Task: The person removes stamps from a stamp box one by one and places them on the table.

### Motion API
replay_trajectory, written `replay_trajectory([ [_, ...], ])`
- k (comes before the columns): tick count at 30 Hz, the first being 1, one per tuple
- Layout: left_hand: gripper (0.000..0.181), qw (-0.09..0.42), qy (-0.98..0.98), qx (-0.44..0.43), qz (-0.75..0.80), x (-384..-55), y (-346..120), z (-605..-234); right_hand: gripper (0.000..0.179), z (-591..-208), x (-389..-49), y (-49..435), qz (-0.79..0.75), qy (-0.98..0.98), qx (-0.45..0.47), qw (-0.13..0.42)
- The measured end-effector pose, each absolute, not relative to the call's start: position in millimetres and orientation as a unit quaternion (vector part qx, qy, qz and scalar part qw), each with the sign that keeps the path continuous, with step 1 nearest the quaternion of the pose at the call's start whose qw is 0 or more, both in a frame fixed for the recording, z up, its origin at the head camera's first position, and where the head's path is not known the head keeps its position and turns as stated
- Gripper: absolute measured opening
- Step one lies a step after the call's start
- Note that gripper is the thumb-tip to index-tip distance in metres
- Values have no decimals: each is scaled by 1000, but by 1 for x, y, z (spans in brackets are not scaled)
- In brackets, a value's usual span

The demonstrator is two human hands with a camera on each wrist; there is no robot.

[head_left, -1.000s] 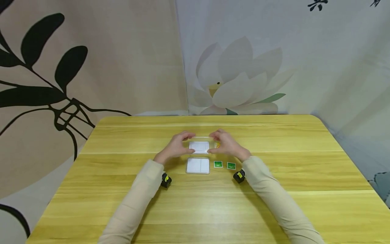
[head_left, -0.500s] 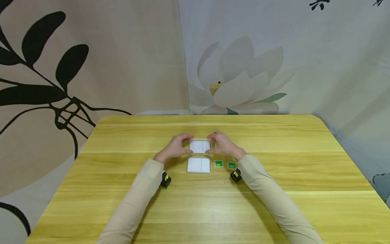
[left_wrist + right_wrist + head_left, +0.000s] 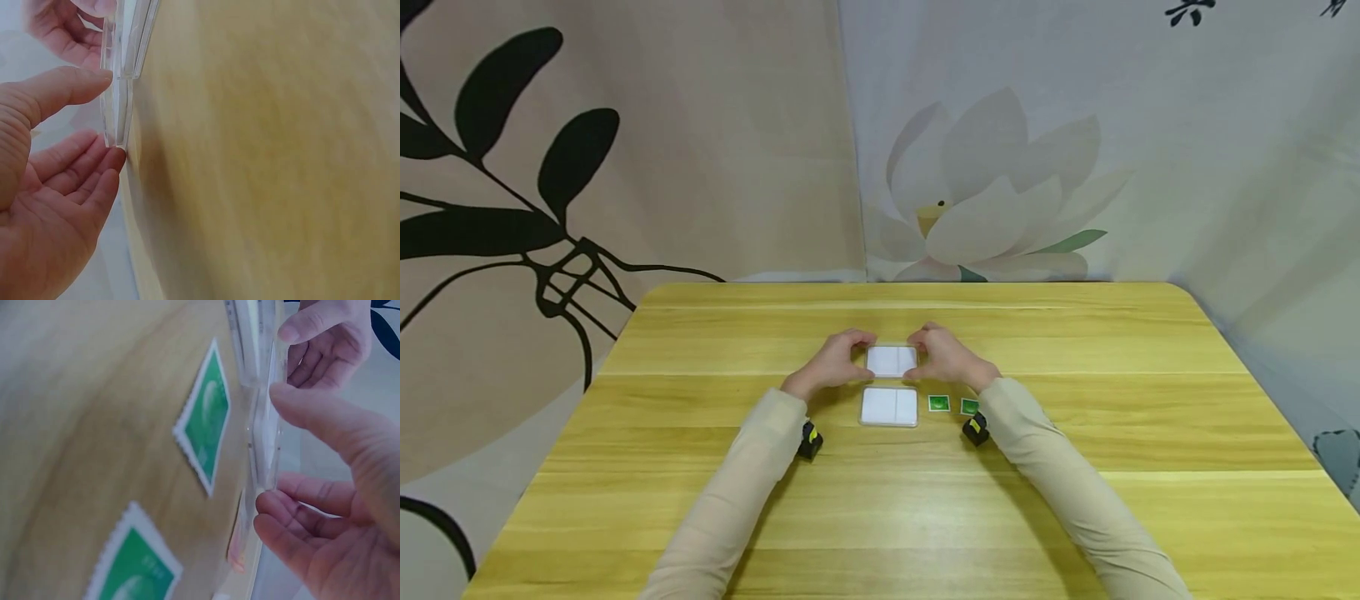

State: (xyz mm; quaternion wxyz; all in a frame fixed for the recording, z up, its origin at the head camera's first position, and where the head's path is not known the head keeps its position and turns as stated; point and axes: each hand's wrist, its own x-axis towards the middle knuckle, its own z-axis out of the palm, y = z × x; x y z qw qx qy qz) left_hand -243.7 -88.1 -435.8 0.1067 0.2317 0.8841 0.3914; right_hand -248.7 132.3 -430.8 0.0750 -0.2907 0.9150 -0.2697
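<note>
A shallow plastic case point(image 3: 891, 362) with white lining in two parts lies on the table, a clear plastic lid point(image 3: 106, 125) resting over it. My left hand point(image 3: 832, 360) grips the lid's left corners between thumb and fingers. At the opposite end, my right hand point(image 3: 951, 358) holds its right corners the same way. In the left wrist view the lid sits slightly raised from the case. Nearer to me lies a second white-lined case point(image 3: 889, 407). Right of it are two green stamps, one point(image 3: 938, 403) fully visible, the other point(image 3: 969, 406) partly covered by my right wrist's camera.
An orange-toned stamp point(image 3: 237, 540) lies beside the far case in the right wrist view; my right hand hides it in the head view. The wooden table point(image 3: 880, 517) reaches back to a printed curtain point(image 3: 737, 150).
The clear lid has come left and down onto the far case, lining up with it. My right hand has shifted left with it; my left hand has barely moved.
</note>
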Motion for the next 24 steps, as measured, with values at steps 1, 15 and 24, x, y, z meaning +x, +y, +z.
replay_trajectory([
  [1, 58, 108, 884, 231, 392, -244, -88, -436, 57, -431, -249, 132, -269, 915, -290, 76],
  [15, 58, 106, 899, 227, 360, -244, -87, -439, 44, -431, -248, 128, -251, 918, -295, 78],
  [24, 56, 109, 905, 224, 346, -242, -86, -438, 48, -433, -248, 125, -244, 927, -270, 88],
])
